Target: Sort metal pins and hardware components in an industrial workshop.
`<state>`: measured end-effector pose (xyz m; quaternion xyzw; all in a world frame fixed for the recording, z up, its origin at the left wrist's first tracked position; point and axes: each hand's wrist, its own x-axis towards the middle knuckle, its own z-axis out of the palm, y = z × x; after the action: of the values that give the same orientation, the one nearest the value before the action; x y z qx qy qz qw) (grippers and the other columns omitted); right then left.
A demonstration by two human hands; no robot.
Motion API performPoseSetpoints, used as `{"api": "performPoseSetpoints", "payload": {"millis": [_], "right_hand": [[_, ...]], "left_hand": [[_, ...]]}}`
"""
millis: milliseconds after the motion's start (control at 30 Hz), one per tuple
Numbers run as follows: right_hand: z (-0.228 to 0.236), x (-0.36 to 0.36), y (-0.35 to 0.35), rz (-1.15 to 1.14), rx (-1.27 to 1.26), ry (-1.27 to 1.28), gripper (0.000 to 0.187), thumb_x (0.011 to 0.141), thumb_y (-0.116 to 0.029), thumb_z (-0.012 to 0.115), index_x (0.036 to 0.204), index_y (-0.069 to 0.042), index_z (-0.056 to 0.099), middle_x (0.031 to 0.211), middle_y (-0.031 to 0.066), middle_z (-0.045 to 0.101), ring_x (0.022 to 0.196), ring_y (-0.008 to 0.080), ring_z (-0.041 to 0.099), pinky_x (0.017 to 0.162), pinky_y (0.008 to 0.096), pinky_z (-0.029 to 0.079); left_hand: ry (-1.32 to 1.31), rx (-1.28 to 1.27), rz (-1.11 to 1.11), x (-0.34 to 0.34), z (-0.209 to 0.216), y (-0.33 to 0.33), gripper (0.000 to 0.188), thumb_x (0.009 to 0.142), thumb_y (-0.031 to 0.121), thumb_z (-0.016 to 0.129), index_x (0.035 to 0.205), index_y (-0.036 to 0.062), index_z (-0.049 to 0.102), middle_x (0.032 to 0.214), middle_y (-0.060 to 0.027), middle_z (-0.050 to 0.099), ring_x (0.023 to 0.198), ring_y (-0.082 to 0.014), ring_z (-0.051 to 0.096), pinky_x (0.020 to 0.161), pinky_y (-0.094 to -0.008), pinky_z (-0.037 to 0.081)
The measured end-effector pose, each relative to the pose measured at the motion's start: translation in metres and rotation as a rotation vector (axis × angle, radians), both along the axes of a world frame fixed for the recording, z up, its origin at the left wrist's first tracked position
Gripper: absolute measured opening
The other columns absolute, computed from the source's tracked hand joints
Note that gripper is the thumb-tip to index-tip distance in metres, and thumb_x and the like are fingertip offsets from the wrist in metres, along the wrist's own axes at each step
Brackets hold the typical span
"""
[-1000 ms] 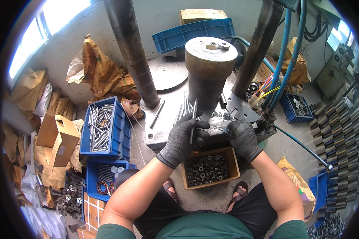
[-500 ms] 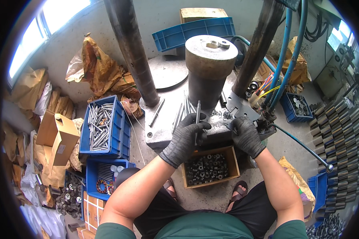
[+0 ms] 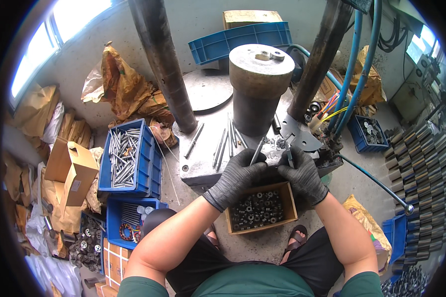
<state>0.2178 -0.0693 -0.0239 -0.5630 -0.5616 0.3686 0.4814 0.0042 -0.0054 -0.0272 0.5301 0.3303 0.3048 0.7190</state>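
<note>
Just in front of the big steel cylinder (image 3: pixel 255 114), two dark-gloved hands are working close together. Left hand (image 3: pixel 238 173) has thumb and fingers clamped on a thin metal rod (image 3: pixel 257 150), which sits right before the cylinder's base, tilted up and a bit to the right. Right hand (image 3: pixel 303 175) is pinching a small grey metal piece (image 3: pixel 290 158) in front of the cylinder's right side; the glove covers too much to say what it is.

Moving out, a handful of loose rods (image 3: pixel 230 136) lies just left of the cylinder, all on the same worn metal bed (image 3: pixel 203 161) it stands on. Flat grey notched plate (image 3: pixel 306 141) to the right of it. Lower down and in front of the cylinder is a brown box (image 3: pixel 262 229) full of small dark parts, many of them ring-shaped.

Well left of the cylinder there's a blue crate (image 3: pixel 154 161) heaped with more rods, and farther left an open cardboard box (image 3: pixel 84 168) with a white label (image 3: pixel 76 185) on its side, way too small to read from here.
</note>
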Motion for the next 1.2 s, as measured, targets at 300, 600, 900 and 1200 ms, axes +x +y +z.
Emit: {"api": "performPoseSetpoints", "payload": {"millis": [300, 600, 900, 1200], "right_hand": [[0.015, -0.017, -0.012, 0.062, -0.153, 0.258, 0.033, 0.085, -0.005, 0.071, 0.115, -0.003, 0.058, 0.098, 0.0053, 0.062, 0.095, 0.0131, 0.059, 0.087, 0.0309, 0.051], [0.024, 0.0, -0.026, 0.074, 0.133, -0.45, 0.067, 0.074, -0.003, 0.069, 0.14, -0.002, 0.054, 0.117, 0.0212, 0.063, 0.109, 0.0351, 0.062, 0.098, 0.0446, 0.052], [0.038, -0.005, -0.02, 0.023, 0.452, -0.975, 0.054, 0.07, -0.001, 0.067, 0.123, -0.008, 0.068, 0.103, 0.0161, 0.067, 0.096, 0.041, 0.062, 0.082, 0.0502, 0.053], [0.039, -0.01, -0.019, 0.009, 0.454, -0.99, 0.051, 0.071, -0.001, 0.066, 0.121, -0.008, 0.071, 0.099, 0.0162, 0.068, 0.093, 0.04, 0.063, 0.081, 0.05, 0.053]], "left_hand": [[0.014, 0.001, -0.086, 0.006, 0.014, -0.01, 0.031, 0.098, 0.024, 0.068, 0.117, 0.001, 0.061, 0.099, -0.0053, 0.065, 0.092, -0.0123, 0.063, 0.083, -0.0285, 0.054], [-0.014, -0.255, 0.094, -0.006, 0.018, 0.009, 0.015, 0.092, 0.013, 0.066, 0.104, 0.003, 0.062, 0.069, -0.0044, 0.058, 0.055, -0.0124, 0.054, 0.051, -0.0253, 0.046], [-0.105, -0.273, 0.143, -0.007, 0.003, 0.01, 0.016, 0.091, 0.014, 0.07, 0.1, 0.0068, 0.059, 0.067, -0.0005, 0.053, 0.056, -0.0107, 0.051, 0.049, -0.0248, 0.041], [-0.092, -0.255, 0.145, -0.006, 0.002, 0.01, 0.017, 0.092, 0.015, 0.067, 0.102, 0.0039, 0.059, 0.067, -0.0031, 0.056, 0.053, -0.0119, 0.052, 0.049, -0.0251, 0.044]]}}
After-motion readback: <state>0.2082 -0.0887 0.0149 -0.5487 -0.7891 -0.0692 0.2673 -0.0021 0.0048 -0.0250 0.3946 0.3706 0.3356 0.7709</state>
